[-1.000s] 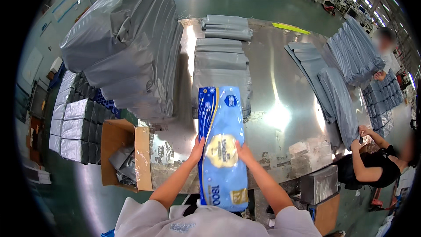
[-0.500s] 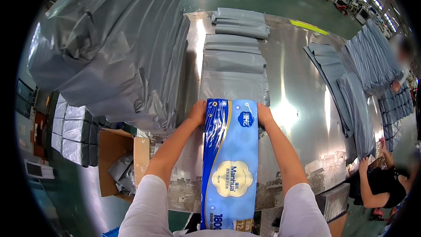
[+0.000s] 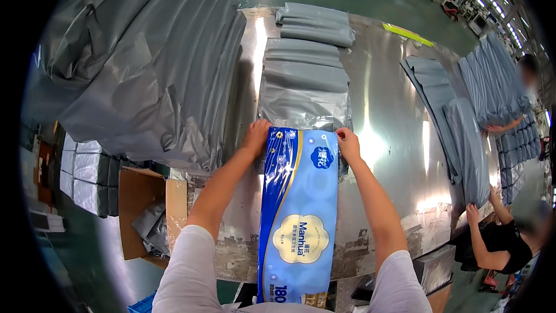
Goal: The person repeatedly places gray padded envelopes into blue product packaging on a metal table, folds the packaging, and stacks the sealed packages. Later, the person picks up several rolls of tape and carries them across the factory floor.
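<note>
A long blue plastic packaging bag (image 3: 315, 197) with a gold stripe and a cream badge lies lengthwise in front of me, its near end at my body. My left hand (image 3: 256, 138) is closed at its far left corner. At the far right corner, my right hand (image 3: 348, 144) pinches the edge between thumb and fingers. Just beyond the bag's far edge lies a pile of folded grey plastic sheets (image 3: 304, 87), with a strip of clear film showing at its near end. The bag covers what is under it.
A tall stack of grey plastic sheets (image 3: 156, 75) rises at left on the metal table (image 3: 376, 197). Below it stands an open cardboard box (image 3: 142, 188). More grey sheets (image 3: 434, 93) lie at right, where other people work, one in black (image 3: 492, 243). A yellow-green strip (image 3: 408, 34) marks the far edge.
The view has shifted slightly, and the blue bag with both hands sits a little further left. Clear film now shows past its far edge. My right fingers have drawn into a pinch.
</note>
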Demonstrator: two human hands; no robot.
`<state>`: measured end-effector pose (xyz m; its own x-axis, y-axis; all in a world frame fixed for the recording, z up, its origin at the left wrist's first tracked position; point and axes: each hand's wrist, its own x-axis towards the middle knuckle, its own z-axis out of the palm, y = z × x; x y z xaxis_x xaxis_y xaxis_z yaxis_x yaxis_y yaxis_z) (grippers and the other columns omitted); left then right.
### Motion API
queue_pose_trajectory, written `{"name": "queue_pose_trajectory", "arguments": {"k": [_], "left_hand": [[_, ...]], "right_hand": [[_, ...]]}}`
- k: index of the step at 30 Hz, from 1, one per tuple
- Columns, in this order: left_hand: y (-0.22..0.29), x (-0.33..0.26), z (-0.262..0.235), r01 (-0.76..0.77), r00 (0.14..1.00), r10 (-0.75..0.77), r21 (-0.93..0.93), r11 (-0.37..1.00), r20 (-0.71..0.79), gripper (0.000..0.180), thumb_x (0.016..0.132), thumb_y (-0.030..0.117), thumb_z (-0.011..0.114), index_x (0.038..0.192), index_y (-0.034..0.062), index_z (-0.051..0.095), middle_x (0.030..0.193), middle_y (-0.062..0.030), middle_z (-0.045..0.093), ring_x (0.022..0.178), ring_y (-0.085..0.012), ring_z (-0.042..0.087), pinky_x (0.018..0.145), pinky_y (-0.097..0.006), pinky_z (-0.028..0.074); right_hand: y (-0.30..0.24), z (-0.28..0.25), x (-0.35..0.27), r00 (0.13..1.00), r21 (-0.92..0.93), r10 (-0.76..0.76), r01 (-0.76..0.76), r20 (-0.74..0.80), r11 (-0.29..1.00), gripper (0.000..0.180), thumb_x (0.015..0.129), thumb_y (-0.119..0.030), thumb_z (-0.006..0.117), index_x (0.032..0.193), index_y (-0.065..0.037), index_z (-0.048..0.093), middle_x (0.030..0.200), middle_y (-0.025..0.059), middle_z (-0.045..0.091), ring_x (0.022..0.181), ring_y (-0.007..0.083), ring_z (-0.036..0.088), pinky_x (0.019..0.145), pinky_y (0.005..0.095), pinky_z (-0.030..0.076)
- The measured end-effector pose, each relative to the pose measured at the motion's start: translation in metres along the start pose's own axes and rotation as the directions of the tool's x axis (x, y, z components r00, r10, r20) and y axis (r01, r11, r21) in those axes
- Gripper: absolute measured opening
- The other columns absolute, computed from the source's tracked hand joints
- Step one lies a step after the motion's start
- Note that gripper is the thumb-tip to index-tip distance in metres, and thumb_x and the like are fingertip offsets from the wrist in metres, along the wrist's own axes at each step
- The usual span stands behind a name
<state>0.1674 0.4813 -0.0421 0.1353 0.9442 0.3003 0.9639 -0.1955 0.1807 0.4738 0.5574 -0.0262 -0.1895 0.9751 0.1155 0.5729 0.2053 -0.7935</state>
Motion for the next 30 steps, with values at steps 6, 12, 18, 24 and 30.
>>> {"name": "queue_pose_trajectory", "arguments": {"k": [6, 12, 18, 24, 30], "left_hand": [[0.016, 0.01, -0.011, 0.381, 0.895, -0.439, -0.381, 0.843, -0.077, 0.018, 0.071, 0.007, 0.052, 0.088, 0.0062, 0.046, 0.083, -0.0157, 0.056, 0.078, -0.0351, 0.053, 0.066, -0.044, 0.041], [0.02, -0.054, 0.001, 0.527, 0.846, -0.524, -0.294, 0.797, 0.097, 0.015, 0.076, 0.01, 0.045, 0.09, 0.0046, 0.046, 0.084, -0.0202, 0.056, 0.079, -0.0384, 0.053, 0.067, -0.045, 0.042], [0.018, -0.029, -0.002, 0.468, 0.825, -0.453, 0.042, 0.883, 0.337, 0.016, 0.072, 0.017, 0.049, 0.078, 0.007, 0.059, 0.08, -0.0174, 0.06, 0.077, -0.0343, 0.058, 0.065, -0.043, 0.046], [0.068, -0.14, -0.037, 0.219, 0.801, -0.255, 0.131, 0.967, 0.541, 0.018, 0.072, 0.02, 0.048, 0.071, 0.0114, 0.063, 0.072, -0.0119, 0.062, 0.069, -0.0266, 0.061, 0.055, -0.041, 0.047], [0.172, -0.356, -0.123, 0.239, 0.602, -0.087, -0.075, 0.968, 0.793, 0.018, 0.073, 0.023, 0.047, 0.078, 0.01, 0.059, 0.075, -0.0144, 0.06, 0.069, -0.0306, 0.059, 0.058, -0.043, 0.046]], "right_hand": [[-0.005, -0.018, -0.023, 0.999, 0.165, -0.036, 0.032, 0.023, 0.986, 0.012, 0.072, -0.006, 0.059, 0.083, -0.002, 0.055, 0.075, 0.0061, 0.057, 0.068, 0.0133, 0.055, 0.063, 0.0236, 0.043], [-0.007, -0.017, -0.068, 0.979, -0.101, -0.169, 0.181, 0.118, 0.978, 0.015, 0.07, -0.006, 0.057, 0.084, -0.002, 0.051, 0.081, 0.012, 0.052, 0.074, 0.0217, 0.054, 0.066, 0.0301, 0.044], [0.004, 0.007, -0.048, 0.964, -0.673, 0.092, 0.104, 0.249, 0.732, 0.018, 0.074, -0.014, 0.046, 0.076, -0.004, 0.059, 0.083, 0.0178, 0.057, 0.077, 0.0324, 0.057, 0.064, 0.0397, 0.046], [0.001, -0.017, -0.162, 0.893, -0.651, 0.22, 0.101, 0.392, 0.752, 0.017, 0.071, -0.017, 0.048, 0.073, -0.006, 0.061, 0.075, 0.0172, 0.059, 0.073, 0.0317, 0.058, 0.061, 0.0408, 0.046], [-0.013, -0.055, -0.427, 0.865, -0.553, 0.226, 0.07, 0.447, 0.83, 0.023, 0.073, -0.024, 0.051, 0.084, -0.004, 0.056, 0.076, 0.0165, 0.058, 0.072, 0.0336, 0.057, 0.061, 0.0419, 0.046]]}}
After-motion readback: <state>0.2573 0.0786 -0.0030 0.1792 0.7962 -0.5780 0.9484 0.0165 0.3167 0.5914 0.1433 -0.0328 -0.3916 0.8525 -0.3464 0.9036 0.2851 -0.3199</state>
